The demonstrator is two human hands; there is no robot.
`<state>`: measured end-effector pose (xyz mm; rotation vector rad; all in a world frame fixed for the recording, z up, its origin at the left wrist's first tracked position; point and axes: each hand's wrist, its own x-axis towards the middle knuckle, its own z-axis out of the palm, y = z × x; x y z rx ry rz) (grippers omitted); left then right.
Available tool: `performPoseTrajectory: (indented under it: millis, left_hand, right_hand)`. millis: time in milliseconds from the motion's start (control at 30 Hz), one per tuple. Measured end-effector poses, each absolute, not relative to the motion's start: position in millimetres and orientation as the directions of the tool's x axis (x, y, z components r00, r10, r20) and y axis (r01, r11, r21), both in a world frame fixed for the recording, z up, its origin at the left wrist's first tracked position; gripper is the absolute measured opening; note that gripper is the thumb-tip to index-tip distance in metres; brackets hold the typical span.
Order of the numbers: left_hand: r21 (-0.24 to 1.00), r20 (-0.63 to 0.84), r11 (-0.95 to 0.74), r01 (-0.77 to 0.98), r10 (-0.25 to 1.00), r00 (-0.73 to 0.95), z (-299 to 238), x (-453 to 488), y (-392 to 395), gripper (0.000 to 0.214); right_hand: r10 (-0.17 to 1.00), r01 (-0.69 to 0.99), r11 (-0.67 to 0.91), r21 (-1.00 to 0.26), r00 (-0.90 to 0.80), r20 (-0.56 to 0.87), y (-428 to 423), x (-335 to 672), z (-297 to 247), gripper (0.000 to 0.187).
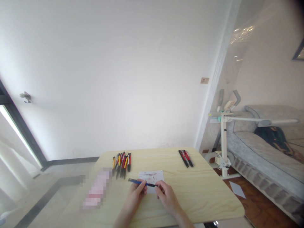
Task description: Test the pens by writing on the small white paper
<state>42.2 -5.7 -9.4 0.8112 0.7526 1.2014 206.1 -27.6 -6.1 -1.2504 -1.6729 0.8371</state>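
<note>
A blue pen [135,181] with a black grip lies level between my two hands, above a small sheet of paper [152,175]. My left hand [138,190] is closed around its blue barrel. At the other end, the fingers of my right hand [163,192] pinch the black tip part. Dark and reddish marks show on the paper, which my hands partly cover. Several red, yellow and black pens [122,164] lie in a group on the left of the table. Toward the back right rests a smaller group of red and black pens [186,158].
The wooden table [204,193] has rounded corners and its back edge is near a white wall [142,79]. A blurred pink item [97,190] is at the left edge. An exercise bike [224,142] and a sofa [261,142] stand to the right.
</note>
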Motion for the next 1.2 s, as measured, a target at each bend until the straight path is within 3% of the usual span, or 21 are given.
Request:
performPoseTrajectory:
  millis: [733,1200]
  left_hand:
    - [0.875,-0.066,0.147,-0.461,0.980,0.186,-10.3,42.3,-5.6,0.021]
    - [0.895,-0.085,0.156,-0.417,0.979,0.185,-5.5,41.2,-7.1,0.027]
  right_hand:
    - [0.966,0.497,0.260,-0.828,-0.149,0.213,-30.0,204.5,-2.6,0.022]
    - [0.975,0.462,0.215,-0.861,-0.151,0.162,-29.3,204.9,-1.0,0.037]
